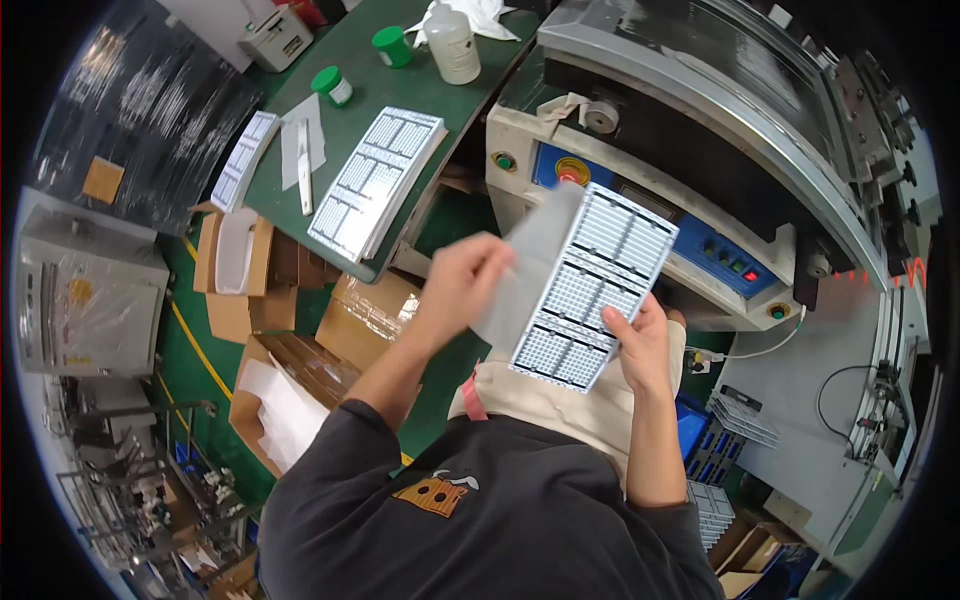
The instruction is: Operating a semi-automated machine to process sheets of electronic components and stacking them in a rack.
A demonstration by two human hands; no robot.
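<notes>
Separation is under way: a grey interleaf sheet [525, 275] is pinched by the left hand [462, 282] and half peeled from the gridded circuit panel [592, 287], clasped at its lower edge by the right hand [640, 345]. Panels [375, 185] are stacked on the green bench [350, 45].

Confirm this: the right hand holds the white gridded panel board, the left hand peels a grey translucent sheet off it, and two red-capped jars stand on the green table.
One detail is wrong: the two jars on the green table have green caps, not red. The head view shows it. The rest stands: the right hand holds the white gridded panel board, and the left hand peels the grey translucent sheet.
</notes>
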